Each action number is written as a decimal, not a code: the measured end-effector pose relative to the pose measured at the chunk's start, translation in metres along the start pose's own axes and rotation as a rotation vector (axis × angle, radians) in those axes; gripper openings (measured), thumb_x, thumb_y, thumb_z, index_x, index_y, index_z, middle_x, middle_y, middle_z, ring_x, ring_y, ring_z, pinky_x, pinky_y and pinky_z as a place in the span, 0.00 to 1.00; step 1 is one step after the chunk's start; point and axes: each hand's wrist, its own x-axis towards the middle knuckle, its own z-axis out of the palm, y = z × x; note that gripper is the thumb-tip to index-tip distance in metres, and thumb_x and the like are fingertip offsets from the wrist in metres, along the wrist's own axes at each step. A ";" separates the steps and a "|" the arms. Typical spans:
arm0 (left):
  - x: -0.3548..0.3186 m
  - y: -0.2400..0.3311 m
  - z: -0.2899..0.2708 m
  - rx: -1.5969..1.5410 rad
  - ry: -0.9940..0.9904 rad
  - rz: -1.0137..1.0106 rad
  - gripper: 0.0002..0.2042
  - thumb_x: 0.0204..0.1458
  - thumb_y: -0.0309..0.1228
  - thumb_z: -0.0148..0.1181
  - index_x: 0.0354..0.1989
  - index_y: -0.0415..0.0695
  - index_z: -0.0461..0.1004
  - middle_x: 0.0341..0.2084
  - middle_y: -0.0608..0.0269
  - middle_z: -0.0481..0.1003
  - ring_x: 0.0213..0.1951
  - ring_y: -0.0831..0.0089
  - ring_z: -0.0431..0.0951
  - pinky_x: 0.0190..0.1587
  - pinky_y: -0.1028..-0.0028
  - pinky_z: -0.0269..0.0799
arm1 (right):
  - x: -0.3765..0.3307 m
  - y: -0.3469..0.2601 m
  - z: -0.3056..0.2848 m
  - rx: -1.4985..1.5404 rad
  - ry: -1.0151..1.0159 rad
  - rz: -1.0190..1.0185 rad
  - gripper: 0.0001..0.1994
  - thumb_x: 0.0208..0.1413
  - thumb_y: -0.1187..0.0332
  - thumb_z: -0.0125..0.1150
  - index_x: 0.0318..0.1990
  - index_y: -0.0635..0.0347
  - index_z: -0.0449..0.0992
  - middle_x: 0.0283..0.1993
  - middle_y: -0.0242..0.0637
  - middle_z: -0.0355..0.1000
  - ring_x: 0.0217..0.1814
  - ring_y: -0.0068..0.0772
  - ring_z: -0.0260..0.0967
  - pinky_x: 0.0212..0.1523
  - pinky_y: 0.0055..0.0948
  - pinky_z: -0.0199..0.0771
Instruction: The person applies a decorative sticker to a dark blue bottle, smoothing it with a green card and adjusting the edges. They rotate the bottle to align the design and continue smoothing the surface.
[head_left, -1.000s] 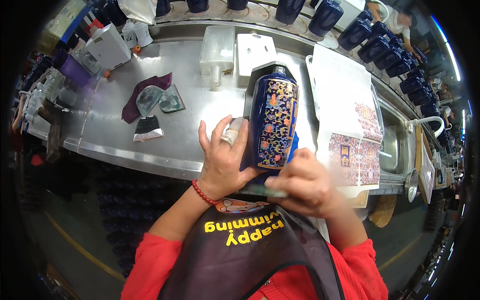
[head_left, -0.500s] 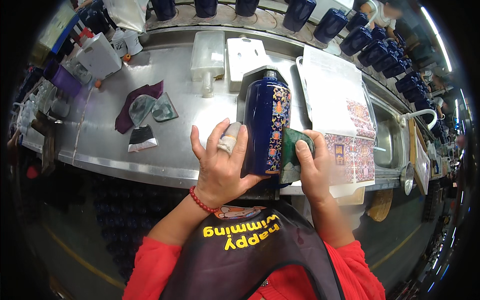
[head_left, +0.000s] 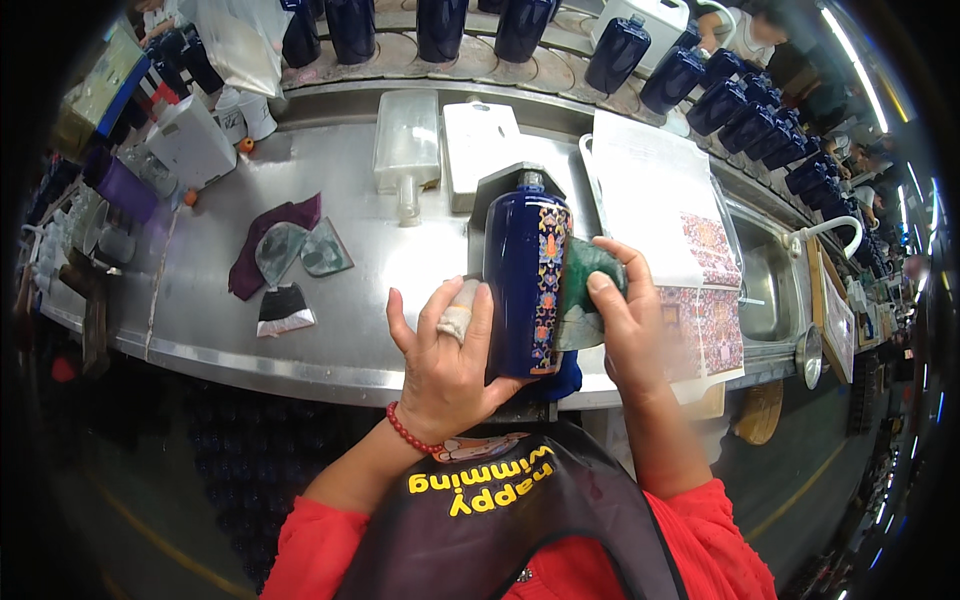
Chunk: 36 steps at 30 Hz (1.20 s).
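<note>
1. Here, the dark blue bottle (head_left: 508, 290) sits at the centre of the dial, lying with its neck toward twelve o'clock; a dark angular holder (head_left: 549, 183) shows around its upper end.
2. A floral label (head_left: 549, 290) runs along its surface on the three o'clock side.
3. The left hand (head_left: 447, 365), between seven and eight o'clock, is spread wide: its thumb reaches the base of the bottle, and its index finger lies just beside the bottle's nine o'clock side.
4. A pale wrap (head_left: 456, 322) covers one of its fingers, and a red bead bracelet (head_left: 410, 430) circles the wrist.
5. The right hand (head_left: 630, 320), between three and four o'clock, pinches a green scraper (head_left: 583, 290), thumb on top, with the tool's edge against the labelled side.
6. A blue item (head_left: 568, 376), partly hidden, shows at five o'clock, near the base; its kind is hard to tell.
7. On the steel table (head_left: 370, 240), around nine o'clock, lie a purple cloth (head_left: 243, 270), two translucent greenish pieces (head_left: 325, 250) and a black-and-silver piece (head_left: 285, 312).
8. Near eleven o'clock lies a clear bottle (head_left: 407, 140), its neck toward six; a white box (head_left: 478, 150) is just beside it.
9. White paper (head_left: 645, 180) spreads between one and two o'clock, and patterned sheets (head_left: 718, 335) lie past three, near the sink (head_left: 765, 285).
10. Beyond, from eleven to two o'clock, a row of blue bottles (head_left: 441, 25) stands on a conveyor (head_left: 397, 70).
</note>
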 end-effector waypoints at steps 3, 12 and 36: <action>0.001 0.000 0.000 -0.015 0.017 0.000 0.46 0.44 0.60 0.71 0.59 0.27 0.71 0.49 0.42 0.75 0.61 0.52 0.68 0.68 0.30 0.34 | 0.005 0.001 0.003 -0.152 -0.042 -0.032 0.18 0.65 0.73 0.54 0.61 0.65 0.68 0.45 0.33 0.72 0.44 0.18 0.68 0.47 0.20 0.71; -0.002 -0.002 0.001 -0.020 -0.011 -0.002 0.48 0.43 0.61 0.71 0.60 0.27 0.70 0.51 0.42 0.73 0.62 0.53 0.68 0.69 0.31 0.33 | 0.017 -0.015 0.012 -0.367 -0.072 -0.113 0.16 0.63 0.73 0.54 0.57 0.66 0.72 0.44 0.34 0.73 0.44 0.19 0.68 0.48 0.21 0.71; -0.002 -0.003 0.000 -0.050 -0.034 0.007 0.48 0.41 0.57 0.73 0.61 0.27 0.68 0.52 0.42 0.73 0.63 0.52 0.67 0.68 0.29 0.34 | 0.046 -0.017 0.015 -0.348 -0.108 -0.087 0.15 0.64 0.72 0.55 0.56 0.66 0.71 0.43 0.35 0.74 0.44 0.21 0.70 0.48 0.22 0.72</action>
